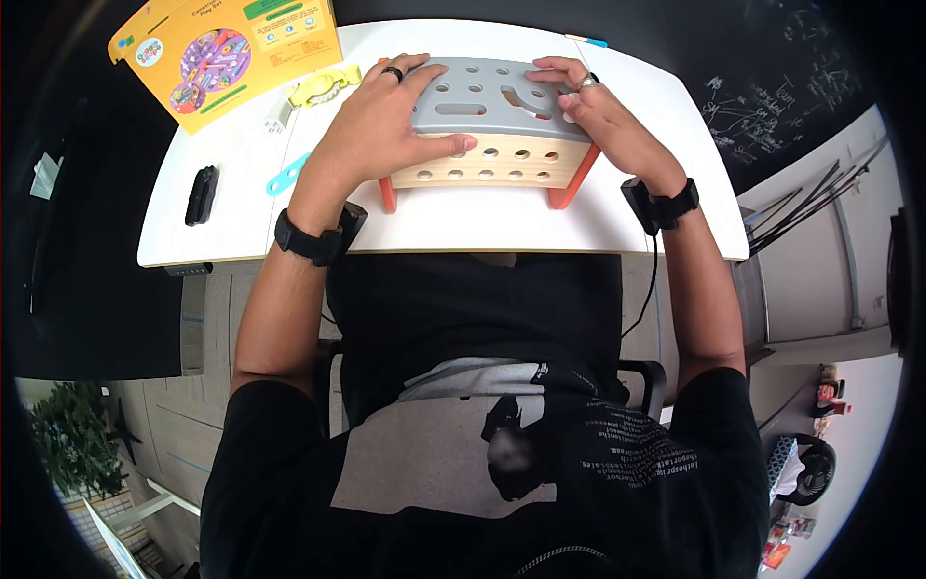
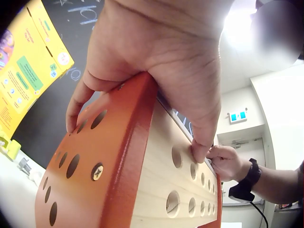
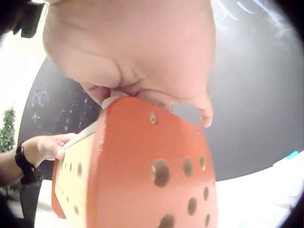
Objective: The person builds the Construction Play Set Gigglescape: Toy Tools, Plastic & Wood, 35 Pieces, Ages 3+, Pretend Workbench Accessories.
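Note:
A toy workbench [image 1: 496, 159] with a grey holed top, pale wooden front panel and red end boards stands on the white table. My left hand [image 1: 381, 130] grips its left end, fingers over the grey top and thumb on the front panel. The left wrist view shows that hand [image 2: 156, 57] straddling the corner above the red end board [image 2: 102, 142]. At the right end, my right hand [image 1: 617, 121] holds the top edge with bent fingers. From the right wrist view, the right hand [image 3: 133, 57] covers the upper corner of the other end board [image 3: 133, 156].
Left of the workbench lie a yellow toy piece [image 1: 326, 87], a white block [image 1: 278, 114], a light-blue holed strip [image 1: 287, 176] and a black object [image 1: 201, 196]. A yellow play-set box [image 1: 227, 63] stands behind them. Markers [image 1: 586, 41] lie at the table's far edge [image 1: 453, 23].

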